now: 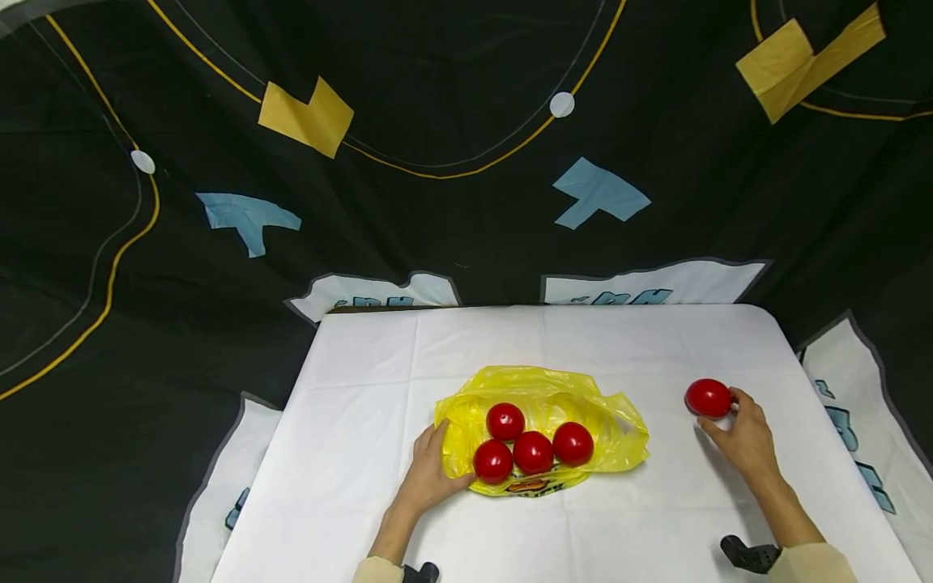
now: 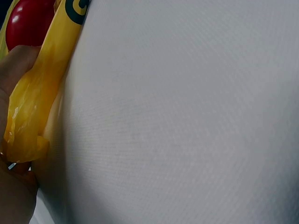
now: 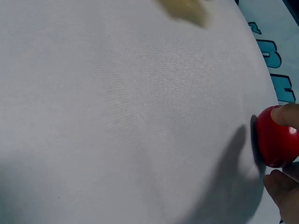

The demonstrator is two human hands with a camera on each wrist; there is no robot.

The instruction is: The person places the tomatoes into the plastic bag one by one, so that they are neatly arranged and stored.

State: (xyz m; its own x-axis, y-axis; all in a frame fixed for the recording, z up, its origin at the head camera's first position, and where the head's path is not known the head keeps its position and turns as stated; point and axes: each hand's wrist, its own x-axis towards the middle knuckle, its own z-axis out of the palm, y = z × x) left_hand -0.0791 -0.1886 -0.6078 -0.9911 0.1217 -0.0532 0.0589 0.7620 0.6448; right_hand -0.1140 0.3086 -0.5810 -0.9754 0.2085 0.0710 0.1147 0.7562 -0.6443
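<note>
A yellow plastic bag (image 1: 619, 433) lies spread in the middle of the white table, with several glossy red tomatoes (image 1: 534, 452) gathered on it. At the bag's left end my left hand (image 1: 426, 474) grips its edge; in the left wrist view the thumb (image 2: 21, 65) lies over the yellow plastic beside a tomato (image 2: 30, 23). Off to the right, a single tomato (image 1: 708, 398) is between the thumb and fingers of my right hand (image 1: 747, 437). The right wrist view has this tomato (image 3: 278, 137) at its right edge, close over the cloth, its shadow beside it.
A white cloth (image 1: 364, 364) covers the table, with faint fold lines. Behind it hangs a dark backdrop (image 1: 452, 235) with yellow and blue taped shapes. Printed white sheets (image 1: 656, 283) show around the table's edges. Black straps (image 1: 751, 555) sit at both wrists.
</note>
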